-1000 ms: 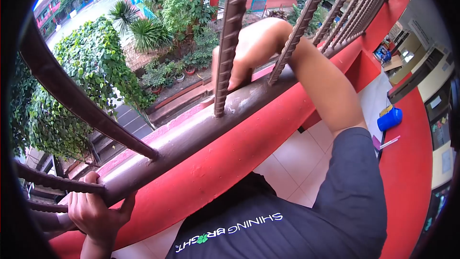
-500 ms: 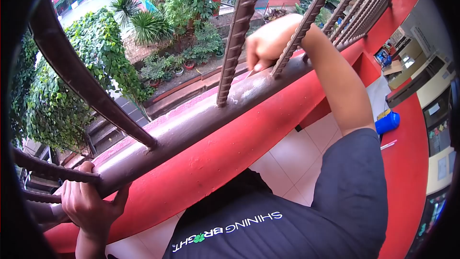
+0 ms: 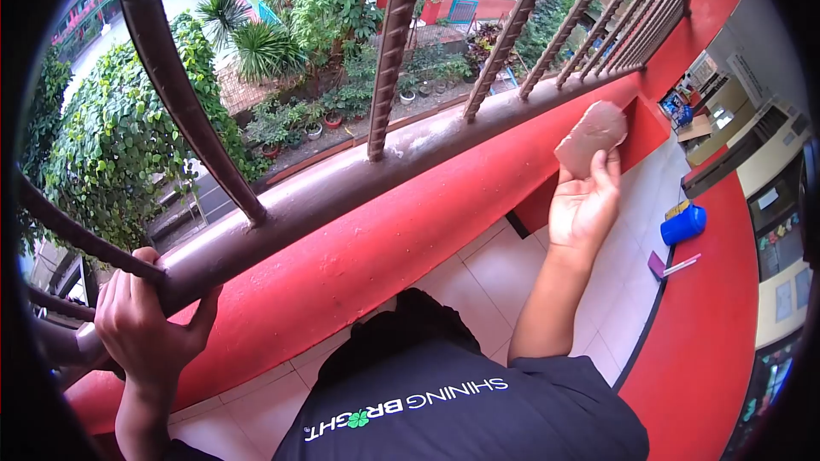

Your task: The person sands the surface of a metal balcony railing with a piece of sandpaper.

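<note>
My right hand is raised over the red ledge, palm toward me. Between its thumb and fingers it pinches a flat, pinkish-brown piece of sandpaper with uneven edges. At the lower left, my left hand is wrapped round the thick brown railing pipe, by the foot of a ribbed bar. Pale, scuffed patches mark the pipe's top near the middle bars. The sandpaper is apart from the pipe.
Ribbed upright bars rise from the pipe. Below it runs a curved red ledge. A blue container and thin white sticks lie on another red ledge at right. Plants grow beyond the railing.
My right hand has come back from the far side of the bars to the near side, turning palm up and showing the sandpaper. My left hand keeps its hold. The view has shifted slightly.
</note>
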`<action>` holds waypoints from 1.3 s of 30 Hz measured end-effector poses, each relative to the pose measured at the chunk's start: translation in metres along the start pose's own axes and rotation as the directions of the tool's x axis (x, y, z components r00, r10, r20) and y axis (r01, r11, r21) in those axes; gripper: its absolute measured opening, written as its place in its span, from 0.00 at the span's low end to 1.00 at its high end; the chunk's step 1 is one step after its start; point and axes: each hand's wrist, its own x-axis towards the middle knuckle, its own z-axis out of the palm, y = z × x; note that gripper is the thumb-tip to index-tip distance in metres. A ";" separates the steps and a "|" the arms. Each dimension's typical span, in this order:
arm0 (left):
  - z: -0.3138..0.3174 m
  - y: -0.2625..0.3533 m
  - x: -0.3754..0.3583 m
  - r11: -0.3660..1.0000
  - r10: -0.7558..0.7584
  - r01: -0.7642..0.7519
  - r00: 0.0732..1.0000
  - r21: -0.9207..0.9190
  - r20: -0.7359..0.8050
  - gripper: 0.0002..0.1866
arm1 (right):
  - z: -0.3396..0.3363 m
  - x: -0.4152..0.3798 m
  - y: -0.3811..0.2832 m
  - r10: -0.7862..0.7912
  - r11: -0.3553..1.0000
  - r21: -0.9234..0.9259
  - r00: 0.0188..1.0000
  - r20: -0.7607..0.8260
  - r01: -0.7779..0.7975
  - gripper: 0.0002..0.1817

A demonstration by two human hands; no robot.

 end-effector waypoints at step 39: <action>-0.002 -0.002 0.001 0.999 0.037 -0.037 0.999 -0.029 -0.001 0.32 | 0.051 -0.003 0.059 0.732 0.415 0.576 0.634 0.248 -0.704 0.55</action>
